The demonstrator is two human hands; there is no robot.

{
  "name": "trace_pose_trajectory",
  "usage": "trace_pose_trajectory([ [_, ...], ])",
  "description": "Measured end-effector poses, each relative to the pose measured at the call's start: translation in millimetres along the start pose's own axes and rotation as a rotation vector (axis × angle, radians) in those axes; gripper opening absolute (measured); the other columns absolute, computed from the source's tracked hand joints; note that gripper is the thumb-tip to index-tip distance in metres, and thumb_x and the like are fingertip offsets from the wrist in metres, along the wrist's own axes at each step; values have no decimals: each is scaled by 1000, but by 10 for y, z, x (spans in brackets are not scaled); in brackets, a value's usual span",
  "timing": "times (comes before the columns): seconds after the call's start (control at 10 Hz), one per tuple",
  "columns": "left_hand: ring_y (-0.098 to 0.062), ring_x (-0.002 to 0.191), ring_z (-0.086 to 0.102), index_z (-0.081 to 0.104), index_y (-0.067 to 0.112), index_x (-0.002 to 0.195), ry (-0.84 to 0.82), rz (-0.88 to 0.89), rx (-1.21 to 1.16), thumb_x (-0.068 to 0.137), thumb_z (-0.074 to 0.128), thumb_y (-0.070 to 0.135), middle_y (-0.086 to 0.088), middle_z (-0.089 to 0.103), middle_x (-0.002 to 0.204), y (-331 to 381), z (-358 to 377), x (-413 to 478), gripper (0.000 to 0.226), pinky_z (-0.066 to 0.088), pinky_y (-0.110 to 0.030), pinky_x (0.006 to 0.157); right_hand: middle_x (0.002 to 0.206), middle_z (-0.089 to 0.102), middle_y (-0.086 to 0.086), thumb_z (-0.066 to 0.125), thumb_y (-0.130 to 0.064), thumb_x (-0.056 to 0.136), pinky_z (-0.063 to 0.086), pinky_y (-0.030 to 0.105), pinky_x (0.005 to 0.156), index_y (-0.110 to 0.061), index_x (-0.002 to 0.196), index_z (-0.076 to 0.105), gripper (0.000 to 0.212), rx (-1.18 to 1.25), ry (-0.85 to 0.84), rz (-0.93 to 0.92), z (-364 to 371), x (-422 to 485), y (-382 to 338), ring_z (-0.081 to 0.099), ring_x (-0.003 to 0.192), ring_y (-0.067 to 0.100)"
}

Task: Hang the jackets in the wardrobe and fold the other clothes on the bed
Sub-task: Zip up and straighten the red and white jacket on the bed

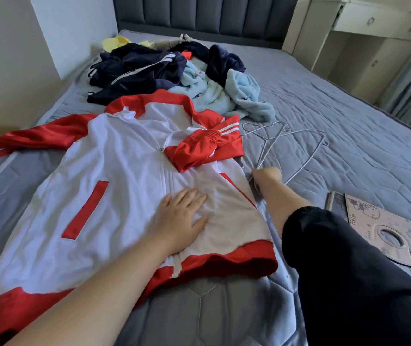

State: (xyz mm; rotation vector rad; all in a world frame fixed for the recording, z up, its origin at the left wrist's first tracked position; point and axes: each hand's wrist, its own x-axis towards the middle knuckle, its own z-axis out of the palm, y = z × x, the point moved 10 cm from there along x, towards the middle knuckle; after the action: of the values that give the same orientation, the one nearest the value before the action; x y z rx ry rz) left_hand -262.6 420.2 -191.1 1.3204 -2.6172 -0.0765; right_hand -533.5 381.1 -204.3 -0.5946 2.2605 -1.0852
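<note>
jacket (114, 176) on bed (349, 108) | hangers (286, 146) right of jacket | clothes pile (174, 71) behind jacket | tablet case (386, 233) far right

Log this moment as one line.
left hand: flat on red-and-white jacket | right hand: grips wire hangers | jacket: spread on bed, not hung | clothes pile: unfolded

L hand (183, 216) flat on jacket (114, 176) | R hand (266, 174) grips wire hangers (273, 141) | on bed (349, 116)
</note>
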Motion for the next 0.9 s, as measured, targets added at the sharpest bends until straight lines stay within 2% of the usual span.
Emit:
trace_pose_trajectory([
  [0.1, -7, 145, 6, 16, 30, 152, 3, 1, -5, 97, 28, 52, 9, 13, 159, -1, 3, -3, 60, 9, -35, 116, 73, 53, 4, 53, -16, 89, 43, 24, 57, -11, 74, 52, 15, 22, -12, -31, 31, -59, -35, 55, 83, 24],
  [0.2, -7, 145, 7, 18, 30, 151, 6, 5, -1, 97, 29, 52, 10, 14, 159, -5, 4, -8, 59, 10, -35, 116, 101, 64, -3, 54, -13, 87, 40, 18, 62, -16, 106, 64, 22, 37, 4, -15, -65, -146, -26, 62, 98, 20],
  [0.3, -7, 145, 6, 18, 31, 152, 5, -1, -17, 98, 29, 51, 10, 13, 159, -15, 6, -2, 59, 9, -34, 116, 112, 65, 1, 53, -10, 86, 46, 22, 75, -12, 112, 64, 28, 98, 58, 82, -238, -104, 97, 62, 96, 19],
  [0.4, -6, 146, 5, 17, 31, 152, 2, -5, -13, 98, 28, 51, 10, 12, 159, -15, 9, 4, 59, 8, -34, 117, 113, 65, 17, 55, -5, 87, 56, 31, 74, 1, 123, 54, 37, 644, 182, 63, -506, -106, 163, 67, 85, 26],
  [0.5, -6, 145, 6, 18, 32, 151, 5, -3, -24, 98, 29, 51, 11, 13, 159, -2, 4, 2, 58, 8, -34, 116, 110, 64, 20, 46, -2, 92, 51, 24, 54, 2, 126, 46, 35, 703, 244, 76, -670, -17, 135, 66, 70, 21],
  [0.6, -4, 144, 10, 26, 32, 149, 17, -17, -135, 96, 38, 50, 12, 19, 157, -38, -9, 11, 57, 7, -30, 115, 81, 63, 16, 33, 2, 94, 48, 24, 44, -1, 116, 46, 26, 769, 235, 37, -713, -57, 2, 61, 44, 15],
  [0.7, -6, 139, 30, 51, 22, 137, 51, -125, -497, 92, 59, 32, 5, 40, 149, -177, -40, 58, 47, 17, -25, 115, 63, 52, 14, 26, 6, 93, 50, 26, 40, -6, 88, 45, 23, 874, 100, 12, -531, -159, -231, 52, 30, 14],
  [0.8, -8, 120, 53, 68, 20, 113, 60, -353, -1052, 91, 60, 16, 2, 62, 126, -382, -69, 55, 24, 37, -18, 99, 63, 44, 13, 31, 3, 98, 51, 30, 36, -8, 76, 40, 27, 914, -150, -44, -140, -324, -548, 46, 28, 12],
  [0.9, -10, 110, 60, 66, 29, 104, 108, -462, -1412, 96, 51, 27, 8, 68, 111, -548, -226, 108, 18, 41, -23, 89, 59, 49, 10, 35, -2, 101, 53, 27, 42, -9, 77, 43, 27, 787, -580, -106, 389, -676, -793, 50, 35, 10],
])
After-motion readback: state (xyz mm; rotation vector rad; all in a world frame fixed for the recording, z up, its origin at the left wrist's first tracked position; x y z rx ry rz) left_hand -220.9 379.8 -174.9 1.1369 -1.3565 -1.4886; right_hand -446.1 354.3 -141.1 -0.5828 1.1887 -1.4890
